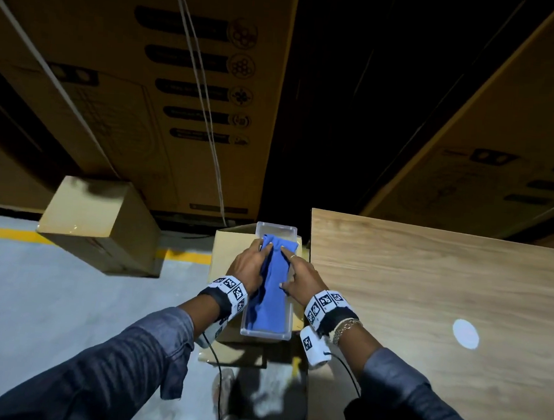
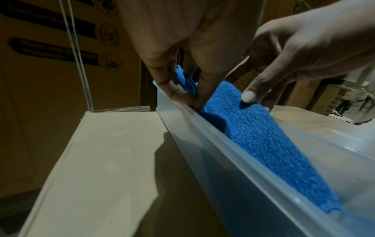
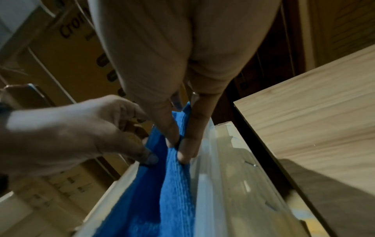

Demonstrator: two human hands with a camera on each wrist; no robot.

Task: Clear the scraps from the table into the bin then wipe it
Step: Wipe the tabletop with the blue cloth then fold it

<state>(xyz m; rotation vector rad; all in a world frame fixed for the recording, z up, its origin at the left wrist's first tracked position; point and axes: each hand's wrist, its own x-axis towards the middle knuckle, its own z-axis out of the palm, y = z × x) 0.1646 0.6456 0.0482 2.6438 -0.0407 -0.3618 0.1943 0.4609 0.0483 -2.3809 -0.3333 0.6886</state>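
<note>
A blue cloth (image 1: 272,297) lies lengthwise in a translucent plastic bin (image 1: 265,334), which stands on a cardboard box (image 1: 231,242) just left of the wooden table (image 1: 426,300). Both hands are over the bin's far half. My left hand (image 1: 249,266) pinches the cloth's left edge; in the left wrist view its fingertips (image 2: 188,96) close on a fold of the cloth (image 2: 263,144) by the bin wall (image 2: 223,160). My right hand (image 1: 299,276) pinches the right edge, and its fingertips (image 3: 180,147) meet on the cloth (image 3: 174,192). No scraps show on the tabletop.
A small cardboard box (image 1: 102,228) sits on the grey floor to the left, by a yellow floor line (image 1: 8,234). Tall printed cartons (image 1: 179,90) stand behind. A bright light spot (image 1: 465,333) falls on the table. The table edge (image 3: 263,152) runs close beside the bin.
</note>
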